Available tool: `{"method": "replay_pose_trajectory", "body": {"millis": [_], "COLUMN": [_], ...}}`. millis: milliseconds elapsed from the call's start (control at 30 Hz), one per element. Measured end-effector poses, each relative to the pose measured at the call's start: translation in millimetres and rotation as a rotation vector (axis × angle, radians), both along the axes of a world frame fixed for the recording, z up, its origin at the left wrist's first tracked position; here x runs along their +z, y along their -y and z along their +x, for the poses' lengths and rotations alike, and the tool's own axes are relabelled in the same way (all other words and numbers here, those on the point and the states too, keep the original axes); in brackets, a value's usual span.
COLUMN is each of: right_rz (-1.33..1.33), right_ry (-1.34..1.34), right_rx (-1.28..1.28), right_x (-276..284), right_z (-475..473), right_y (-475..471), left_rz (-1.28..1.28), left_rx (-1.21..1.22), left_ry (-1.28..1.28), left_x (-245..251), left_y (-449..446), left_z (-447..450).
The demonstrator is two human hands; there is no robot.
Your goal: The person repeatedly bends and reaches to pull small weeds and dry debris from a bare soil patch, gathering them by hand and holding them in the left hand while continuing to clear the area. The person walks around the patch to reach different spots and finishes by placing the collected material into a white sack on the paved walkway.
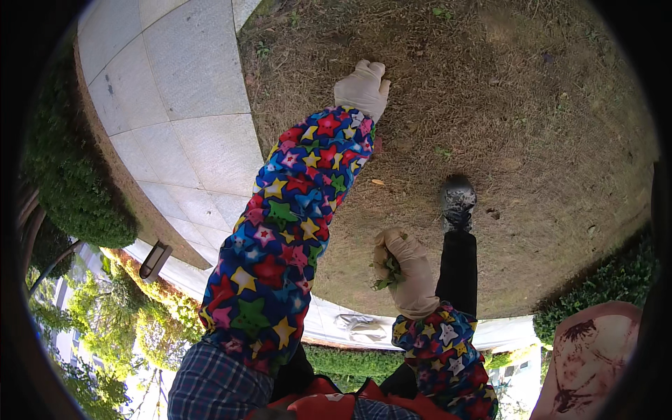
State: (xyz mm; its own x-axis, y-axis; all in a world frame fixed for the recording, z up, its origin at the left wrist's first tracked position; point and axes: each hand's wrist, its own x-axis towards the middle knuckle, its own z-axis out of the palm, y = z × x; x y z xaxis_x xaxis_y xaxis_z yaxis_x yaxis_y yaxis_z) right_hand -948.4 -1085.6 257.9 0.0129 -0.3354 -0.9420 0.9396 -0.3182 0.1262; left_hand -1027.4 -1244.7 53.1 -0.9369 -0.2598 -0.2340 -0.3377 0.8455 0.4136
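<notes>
My left hand (362, 89), in a pale glove, reaches far forward over dry, mown-looking grass (446, 94). Its fingers are curled down towards the ground; the fingertips are hidden, so whether they pinch anything does not show. Closer to my body, my right hand (415, 273), gloved the same way, is closed around a small bunch of green leafy weeds (388, 273). Both forearms wear blue sleeve covers (278, 220) printed with colourful stars.
Stone paving slabs (189, 73) border the grass on the left. My black shoe (458, 202) stands on the grass. A whitish plastic-like bag (361, 328) lies on paving behind. Clipped hedges (79, 199) rise on the left. Pink printed fabric (588, 357) fills the lower right. Small green plants (443, 11) dot the grass.
</notes>
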Motion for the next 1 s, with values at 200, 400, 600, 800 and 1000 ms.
{"method": "replay_pose_trajectory", "body": {"millis": [200,400,600,800,1000], "right_rz": [0.032,0.017,-0.012,0.015,0.028], "right_ry": [-0.051,-0.042,-0.027,-0.02,-0.037], "right_rx": [0.03,0.009,0.008,0.035,0.053], "right_x": [4.0,3.2,2.0,-0.6,-2.4], "right_z": [-3.0,-3.2,-2.0,-1.5,-3.8], "right_y": [-2.7,-5.7,-4.9,-1.6,5.7], "left_rz": [-0.072,0.01,0.158,-0.173,0.117], "left_rx": [-0.311,-0.091,-0.217,-0.635,-0.187], "left_ry": [0.312,-0.046,0.058,0.279,0.066], "left_x": [4.3,1.5,12.7,1.4,8.6], "left_y": [9.5,6.3,-1.5,-4.0,20.3], "left_z": [-9.8,-8.6,26.7,14.6,12.9]}}
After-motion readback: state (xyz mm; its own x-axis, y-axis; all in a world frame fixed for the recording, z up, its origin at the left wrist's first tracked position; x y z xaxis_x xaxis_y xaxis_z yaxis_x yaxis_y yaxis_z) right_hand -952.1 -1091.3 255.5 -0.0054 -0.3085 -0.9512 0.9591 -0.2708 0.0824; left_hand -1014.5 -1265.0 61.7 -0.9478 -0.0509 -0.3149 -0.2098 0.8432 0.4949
